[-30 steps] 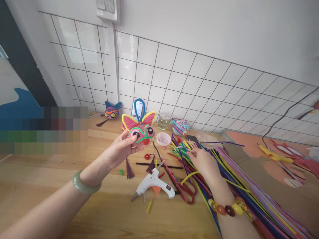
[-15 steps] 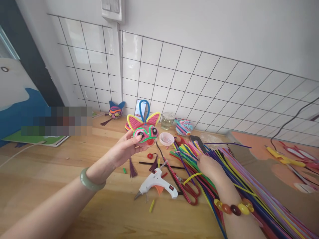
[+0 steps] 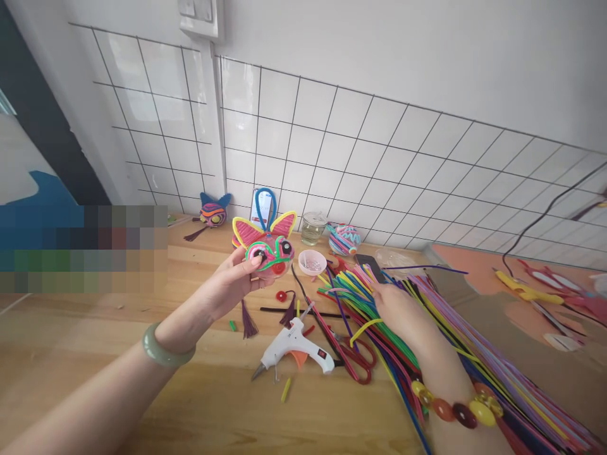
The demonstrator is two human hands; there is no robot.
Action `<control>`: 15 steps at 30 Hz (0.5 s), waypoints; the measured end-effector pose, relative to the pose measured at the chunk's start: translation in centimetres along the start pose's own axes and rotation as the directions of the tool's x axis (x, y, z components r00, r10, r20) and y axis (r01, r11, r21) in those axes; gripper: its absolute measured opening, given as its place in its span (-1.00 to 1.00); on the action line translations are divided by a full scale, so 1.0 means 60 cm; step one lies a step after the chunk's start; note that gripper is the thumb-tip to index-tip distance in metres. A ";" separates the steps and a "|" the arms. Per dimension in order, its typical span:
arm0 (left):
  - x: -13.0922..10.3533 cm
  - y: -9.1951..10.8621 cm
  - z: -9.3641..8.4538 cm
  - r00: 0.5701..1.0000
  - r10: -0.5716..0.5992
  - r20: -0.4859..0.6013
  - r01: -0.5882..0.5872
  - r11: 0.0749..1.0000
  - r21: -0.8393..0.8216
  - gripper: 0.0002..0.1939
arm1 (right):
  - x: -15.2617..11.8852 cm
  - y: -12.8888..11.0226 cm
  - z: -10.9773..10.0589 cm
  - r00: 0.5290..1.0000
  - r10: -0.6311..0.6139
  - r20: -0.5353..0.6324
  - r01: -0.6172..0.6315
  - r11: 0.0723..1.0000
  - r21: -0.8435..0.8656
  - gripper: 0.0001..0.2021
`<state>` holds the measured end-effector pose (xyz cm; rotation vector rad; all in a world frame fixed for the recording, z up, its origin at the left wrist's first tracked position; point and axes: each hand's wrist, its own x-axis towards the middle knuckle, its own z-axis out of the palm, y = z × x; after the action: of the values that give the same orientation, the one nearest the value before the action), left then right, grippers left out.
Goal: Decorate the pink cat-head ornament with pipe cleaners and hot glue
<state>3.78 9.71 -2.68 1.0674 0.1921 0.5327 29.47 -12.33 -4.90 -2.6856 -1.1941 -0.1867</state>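
My left hand, a green bangle at its wrist, holds a pink eared ornament with yellow-edged ears, black eyes, a blue loop on top and a dark tassel hanging below. My right hand, wearing a beaded bracelet, rests on the bundle of coloured pipe cleaners. Its fingertips are bent down among the pink stems and mostly hidden. Between the hands lie a white glue gun, red-handled scissors, a red disc and a second dark tassel.
Along the tiled wall stand a blue-eared ornament, a phone, a glass jar and a striped ball. A pink bowl sits before the jar. Yellow-handled pliers lie at the right.
The view has shifted slightly, moving the scene to the left. My right hand has moved slightly over the pipe cleaners. My left hand still holds the ornament.
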 end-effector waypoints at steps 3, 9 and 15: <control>0.000 0.000 0.001 1.000 -0.002 0.006 0.002 1.000 -0.002 -0.62 | 0.004 -0.008 -0.028 0.997 0.025 -0.073 -0.027 0.999 -0.018 -0.59; -0.001 -0.002 -0.003 1.000 0.002 0.017 -0.002 1.000 -0.005 -0.64 | 0.016 -0.015 -0.016 0.996 -0.023 -0.088 0.025 1.000 0.015 -0.53; 0.000 -0.004 -0.004 1.000 0.002 0.022 -0.002 1.000 -0.009 -0.66 | 0.030 -0.009 0.026 0.994 -0.104 0.018 0.104 0.995 0.006 -0.64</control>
<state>3.75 9.81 -3.01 1.0639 0.1692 0.5233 30.32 -10.36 -5.99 -2.6283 -1.3387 -0.1750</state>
